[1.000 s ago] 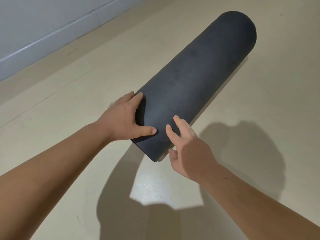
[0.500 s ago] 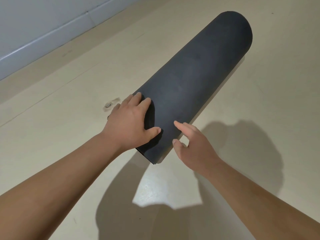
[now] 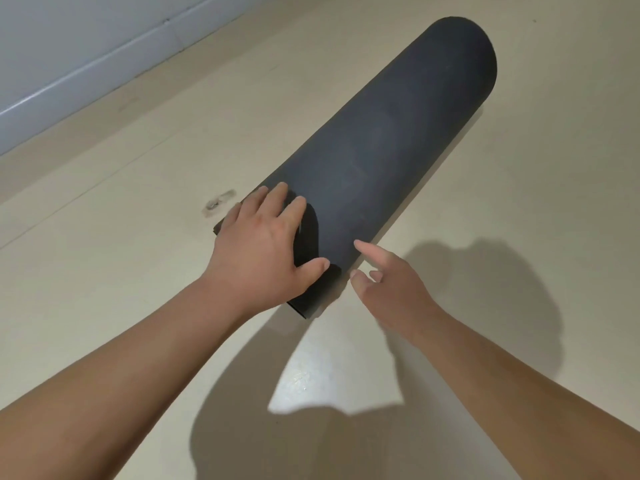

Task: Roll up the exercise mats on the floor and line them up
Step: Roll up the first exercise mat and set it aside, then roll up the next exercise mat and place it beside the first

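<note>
We see one black exercise mat [image 3: 381, 150] rolled into a thick tube, lying on the beige floor [image 3: 138, 271] and running on a slant from near the middle up to the far right. Our left hand [image 3: 256, 258] lies flat on top of the roll's near end, its fingers [image 3: 277, 199] straight and spread and the thumb stretched out across the mat. Our right hand [image 3: 391, 289] sits just beside that end on its right side, with the index finger [image 3: 367, 247] pointing at the roll and the others loosely curled, holding nothing. We cannot tell whether the fingertip touches the mat. A small scuff mark [image 3: 218, 202] shows left of the roll, and a pale wall [image 3: 69, 46] runs along the far left.
</note>
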`<state>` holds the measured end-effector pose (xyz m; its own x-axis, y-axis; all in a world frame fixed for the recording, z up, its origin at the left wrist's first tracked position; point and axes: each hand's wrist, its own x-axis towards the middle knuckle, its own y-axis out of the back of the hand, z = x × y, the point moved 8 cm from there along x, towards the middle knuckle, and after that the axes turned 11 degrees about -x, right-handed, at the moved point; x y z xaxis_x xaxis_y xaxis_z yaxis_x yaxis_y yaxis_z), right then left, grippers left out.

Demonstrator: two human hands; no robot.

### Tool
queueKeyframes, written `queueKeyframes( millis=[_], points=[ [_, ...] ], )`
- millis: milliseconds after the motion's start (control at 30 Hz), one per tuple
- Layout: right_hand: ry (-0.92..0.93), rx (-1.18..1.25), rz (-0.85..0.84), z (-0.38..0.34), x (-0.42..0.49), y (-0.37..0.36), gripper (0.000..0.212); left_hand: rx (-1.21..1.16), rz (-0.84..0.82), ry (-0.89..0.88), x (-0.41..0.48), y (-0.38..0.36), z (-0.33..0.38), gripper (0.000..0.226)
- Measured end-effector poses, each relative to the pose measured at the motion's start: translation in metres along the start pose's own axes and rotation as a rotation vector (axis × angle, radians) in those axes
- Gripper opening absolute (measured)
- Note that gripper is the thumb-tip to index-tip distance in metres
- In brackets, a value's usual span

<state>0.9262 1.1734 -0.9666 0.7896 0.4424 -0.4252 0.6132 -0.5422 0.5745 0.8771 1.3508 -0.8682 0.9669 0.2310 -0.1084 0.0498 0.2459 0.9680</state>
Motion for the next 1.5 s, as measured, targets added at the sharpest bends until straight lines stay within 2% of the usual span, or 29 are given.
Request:
queueKeyframes(
  millis=[67,167,233,300,400,500,633,700,767,900,1000,1133,1233,1333,1433,1500],
  points=[
    [-0.015,0.004,0.006,-0.001,-0.004,0.002,0.052,0.003,-0.069,0.096,0.000,-0.008,-0.007,0.107],
    [-0.060,0.022,0.003,0.003,-0.010,0.006,0.050,-0.005,-0.178,0.225,-0.002,-0.018,-0.026,0.135],
    [-0.084,0.018,-0.003,0.005,-0.011,0.010,0.050,0.013,-0.142,0.226,-0.006,-0.016,-0.029,0.140],
    [-0.109,0.024,0.006,0.006,-0.009,0.013,0.049,0.054,-0.007,0.132,-0.008,-0.002,-0.016,0.126],
    [-0.100,0.005,0.003,0.002,-0.014,0.015,0.042,-0.079,0.113,-0.091,-0.016,0.009,0.029,0.077],
    [-0.078,-0.113,-0.083,0.017,-0.031,0.025,0.025,-0.208,-0.016,-0.243,-0.027,-0.017,0.091,0.046],
    [-0.227,-0.580,-0.269,0.089,-0.076,0.075,0.039,-0.194,-0.246,-0.292,-0.029,-0.074,0.165,0.034],
    [-0.302,-0.712,-0.293,0.135,-0.111,0.111,0.040,-0.174,-0.320,-0.326,-0.029,-0.097,0.210,0.039],
    [-0.375,-0.737,-0.282,0.176,-0.148,0.141,0.042,-0.151,-0.380,-0.376,-0.033,-0.118,0.257,0.046],
    [-0.480,-0.626,-0.174,0.239,-0.224,0.185,0.049,-0.041,-0.463,-0.516,-0.062,-0.153,0.353,0.050],
    [-0.497,-0.548,-0.072,0.269,-0.271,0.206,0.047,-0.108,-0.553,-0.630,-0.108,-0.171,0.430,0.051],
    [-0.534,-0.590,-0.048,0.313,-0.349,0.230,0.040,-0.049,-0.669,-0.822,-0.185,-0.203,0.515,0.043],
    [-0.604,-0.543,-0.004,0.361,-0.420,0.239,0.039,0.074,-0.751,-0.936,-0.233,-0.241,0.543,0.046],
    [-0.622,-0.391,0.067,0.406,-0.474,0.225,0.030,0.278,-0.785,-1.122,-0.276,-0.285,0.543,0.072],
    [-0.641,-0.294,0.106,0.445,-0.510,0.197,0.026,0.565,-0.727,-1.342,-0.309,-0.323,0.528,0.101],
    [-0.649,-0.176,0.155,0.465,-0.527,0.180,0.024,0.618,-0.664,-1.396,-0.314,-0.334,0.528,0.112]
  ],
)
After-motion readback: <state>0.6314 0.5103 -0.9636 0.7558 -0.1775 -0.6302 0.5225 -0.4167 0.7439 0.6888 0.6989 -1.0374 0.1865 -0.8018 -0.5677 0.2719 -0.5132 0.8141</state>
